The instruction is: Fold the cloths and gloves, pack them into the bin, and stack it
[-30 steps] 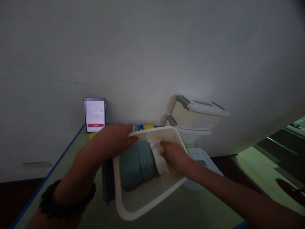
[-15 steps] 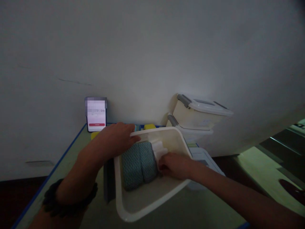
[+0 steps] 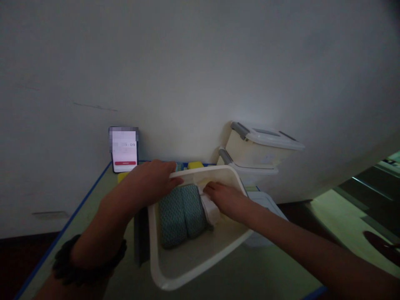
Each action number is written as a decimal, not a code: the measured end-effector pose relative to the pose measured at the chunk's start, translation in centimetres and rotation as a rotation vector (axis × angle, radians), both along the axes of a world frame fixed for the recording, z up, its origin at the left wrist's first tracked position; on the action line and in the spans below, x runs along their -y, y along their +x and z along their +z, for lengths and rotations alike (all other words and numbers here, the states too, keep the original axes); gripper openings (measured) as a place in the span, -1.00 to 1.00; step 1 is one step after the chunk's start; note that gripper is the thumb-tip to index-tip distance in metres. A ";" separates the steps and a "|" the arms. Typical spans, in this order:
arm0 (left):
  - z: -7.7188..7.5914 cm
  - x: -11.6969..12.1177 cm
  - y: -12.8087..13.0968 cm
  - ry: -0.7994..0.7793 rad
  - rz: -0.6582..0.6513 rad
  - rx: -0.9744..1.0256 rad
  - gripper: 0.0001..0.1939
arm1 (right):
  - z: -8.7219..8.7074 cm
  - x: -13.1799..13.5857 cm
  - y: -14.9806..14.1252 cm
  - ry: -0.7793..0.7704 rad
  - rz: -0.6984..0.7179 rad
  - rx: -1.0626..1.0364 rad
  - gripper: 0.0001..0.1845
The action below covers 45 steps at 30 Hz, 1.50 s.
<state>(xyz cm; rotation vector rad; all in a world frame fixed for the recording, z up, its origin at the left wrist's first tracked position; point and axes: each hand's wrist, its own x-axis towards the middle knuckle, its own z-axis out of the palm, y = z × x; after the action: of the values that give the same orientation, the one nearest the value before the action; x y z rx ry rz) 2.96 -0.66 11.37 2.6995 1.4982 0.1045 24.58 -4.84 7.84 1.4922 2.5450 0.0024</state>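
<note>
A white plastic storage bin point(image 3: 175, 279) stands tilted on the table, its mouth facing me. My left hand point(image 3: 153, 179) grips its far left rim, thumb over the edge and fingers outside. Two blue-green textured folded cloths point(image 3: 179, 216) lie side by side in the bin's left part. Against their right side is a white folded cloth point(image 3: 211, 211), partly covered by my right hand point(image 3: 223, 200). That hand reaches into the bin from the right, its fingers closed together at the white cloth's far end.
A lit phone point(image 3: 125, 148) leans on the wall at the back left. Lidded white boxes point(image 3: 259, 146) are stacked at the back right. A pale lid point(image 3: 265, 200) lies right of the bin. Something yellow point(image 3: 195, 165) shows behind it. Blue trim edges the table point(image 3: 75, 212).
My right hand has moved from the near part of the white cloth to its far end, uncovering the near part. My left hand stays on the rim.
</note>
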 end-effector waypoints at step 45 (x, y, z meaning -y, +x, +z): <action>-0.6 -0.3 -0.1 -0.022 0.000 0.035 -0.62 | 0.3 -0.1 -0.3 -0.045 0.006 0.097 -0.78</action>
<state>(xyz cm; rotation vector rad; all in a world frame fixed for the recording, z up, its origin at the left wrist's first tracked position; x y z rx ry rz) 2.89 -0.39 10.74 2.6660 1.4816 0.1333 24.25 -4.74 8.18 1.4313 2.4568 0.0175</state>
